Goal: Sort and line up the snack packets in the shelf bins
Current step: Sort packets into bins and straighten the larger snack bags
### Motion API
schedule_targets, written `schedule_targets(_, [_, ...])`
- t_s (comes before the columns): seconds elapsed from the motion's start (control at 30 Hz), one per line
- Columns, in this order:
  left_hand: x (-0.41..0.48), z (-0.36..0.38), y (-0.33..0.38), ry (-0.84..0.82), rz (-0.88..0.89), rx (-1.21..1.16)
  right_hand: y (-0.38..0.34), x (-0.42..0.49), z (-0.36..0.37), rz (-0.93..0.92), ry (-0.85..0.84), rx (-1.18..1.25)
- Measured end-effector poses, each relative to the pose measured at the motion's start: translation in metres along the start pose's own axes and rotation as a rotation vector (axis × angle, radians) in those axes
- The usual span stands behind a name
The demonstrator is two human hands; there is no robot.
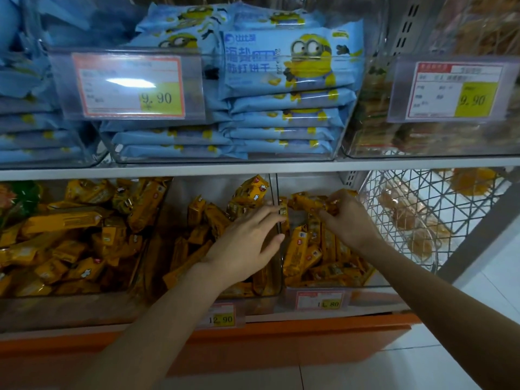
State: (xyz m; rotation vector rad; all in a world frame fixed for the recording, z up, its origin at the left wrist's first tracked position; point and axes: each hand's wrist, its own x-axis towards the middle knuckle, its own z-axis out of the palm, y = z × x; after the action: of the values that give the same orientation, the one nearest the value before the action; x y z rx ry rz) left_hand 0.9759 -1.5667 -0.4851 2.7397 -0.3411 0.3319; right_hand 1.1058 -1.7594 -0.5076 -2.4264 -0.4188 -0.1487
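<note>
Down on the lower shelf, both hands work among yellow snack packets in clear plastic bins. The right hand (347, 218) reaches into the right-hand bin (377, 280), its fingers (337, 196) curled around a yellow packet (306, 202) that lies crosswise, lifted above the rest of that bin's stock. The thumb sits under the packet's right end and the fingertips fold over its top edge, so the packet juts out to the left of the hand, toward the divider wall (278, 220) between the two bins.

The left hand (247, 243) is spread flat and loose, palm down, over the middle bin (270, 294). Its fingertips (277, 211) reach the divider and touch the near end of a small upright packet (282, 211) just at that wall; whether they actually grip it cannot be told. Its thumb (277, 239) points right, lying against the divider lower down.

Below the right hand, more yellow packets (309, 249) stand on end in a rough row. Those in the middle bin lie jumbled, a few tipped up at the back (251, 192). A third bin (70, 232) at the left holds a loose heap of the same colour. Above, blue cracker packs (287, 63) are stacked flat, and a wire basket (422, 215) stands at the right.
</note>
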Motion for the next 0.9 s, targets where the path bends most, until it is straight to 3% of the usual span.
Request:
schedule_targets(0.17, [-0.002, -0.001, -0.004, 0.009, 0.030, 0.064, -0.011, 0.021, 0.021, 0.011, -0.125, -0.176])
schedule_targets(0.3, [-0.001, -0.001, -0.005, -0.027, 0.009, 0.092, -0.017, 0.024, 0.031, -0.019, -0.203, -0.143])
schedule_targets(0.53, [-0.003, -0.002, -0.003, -0.051, 0.007, 0.121, 0.004, 0.016, 0.023, -0.015, -0.604, -0.193])
schedule_targets(0.6, [-0.006, -0.002, -0.001, -0.053, 0.007, 0.157, 0.002, 0.011, 0.022, -0.043, -0.545, -0.228])
schedule_targets(0.7, [-0.015, -0.005, 0.000, -0.028, 0.023, 0.236, -0.017, -0.002, 0.020, -0.117, -0.198, -0.118])
schedule_targets(0.8, [-0.036, -0.017, -0.003, 0.091, 0.045, 0.345, -0.056, -0.030, 0.016, -0.315, 0.097, -0.001])
schedule_targets(0.9, [-0.066, -0.034, -0.020, 0.247, -0.001, 0.409, -0.100, -0.061, 0.016, -0.596, 0.147, -0.104])
